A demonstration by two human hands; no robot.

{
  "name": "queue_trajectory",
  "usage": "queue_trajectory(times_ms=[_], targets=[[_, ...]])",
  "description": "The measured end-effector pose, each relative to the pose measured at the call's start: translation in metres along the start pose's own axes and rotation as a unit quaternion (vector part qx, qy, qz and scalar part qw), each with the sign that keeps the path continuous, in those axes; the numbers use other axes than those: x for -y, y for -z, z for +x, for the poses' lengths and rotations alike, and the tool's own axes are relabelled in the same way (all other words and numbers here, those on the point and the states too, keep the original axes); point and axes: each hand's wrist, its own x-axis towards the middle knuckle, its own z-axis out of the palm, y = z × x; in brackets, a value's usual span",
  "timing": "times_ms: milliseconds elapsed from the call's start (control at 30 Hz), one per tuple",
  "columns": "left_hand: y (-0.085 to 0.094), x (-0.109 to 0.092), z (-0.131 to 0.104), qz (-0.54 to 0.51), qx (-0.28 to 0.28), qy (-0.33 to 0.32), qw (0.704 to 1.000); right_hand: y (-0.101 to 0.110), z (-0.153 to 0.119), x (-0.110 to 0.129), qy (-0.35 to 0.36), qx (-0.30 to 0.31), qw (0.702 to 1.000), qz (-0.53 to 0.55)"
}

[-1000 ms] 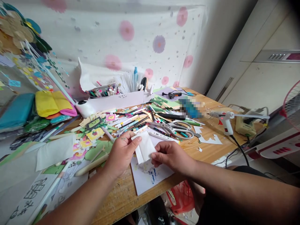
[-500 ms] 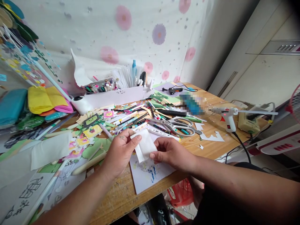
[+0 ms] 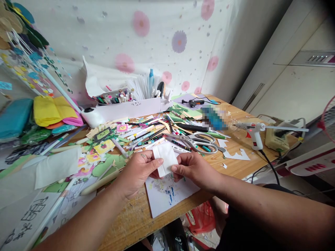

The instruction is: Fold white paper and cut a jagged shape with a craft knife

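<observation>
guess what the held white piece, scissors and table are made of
White piece: matte, likely paper or thin cloth; soft creases fit either. Scissors: probably metal, smooth and grey with bright glints. Table: wood or wood-look, scuffed, by its brown grain.

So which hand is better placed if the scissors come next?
Probably the right hand: the scissors lie just beyond it, handles toward its side. The left hand is farther off, across the white piece. Both hands hold that piece, so the right must let go.

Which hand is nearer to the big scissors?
Right: the right hand is just in front of the scissors; the left hand is farther off, to their left.
</observation>
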Motion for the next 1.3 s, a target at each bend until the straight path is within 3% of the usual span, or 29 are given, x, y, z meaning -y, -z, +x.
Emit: queue_trajectory(times_ms=[400,667,767,933,1100,1300], targets=[[0.0,-0.001,-0.002,0.044,0.032,-0.033,0.998,-0.004,0.0,0.005,0.007,-0.02,1.0,-0.004],[0.002,-0.003,0.0,0.109,-0.038,-0.099,0.988,-0.006,0.006,0.006,0.047,-0.012,0.996,-0.081],[0.001,-0.004,-0.001,0.152,-0.034,-0.107,0.982,-0.005,0.011,0.008,0.077,-0.035,0.995,-0.049],[0.0,-0.002,-0.003,0.197,-0.029,-0.107,0.974,-0.005,0.013,0.011,0.105,-0.075,0.984,-0.126],[0.001,0.0,-0.002,0.196,-0.005,-0.102,0.975,-0.006,0.014,0.008,0.105,-0.068,0.978,-0.166],[0.001,-0.002,-0.002,0.214,-0.026,-0.114,0.97,-0.004,0.014,0.005,0.091,-0.042,0.983,-0.153]])
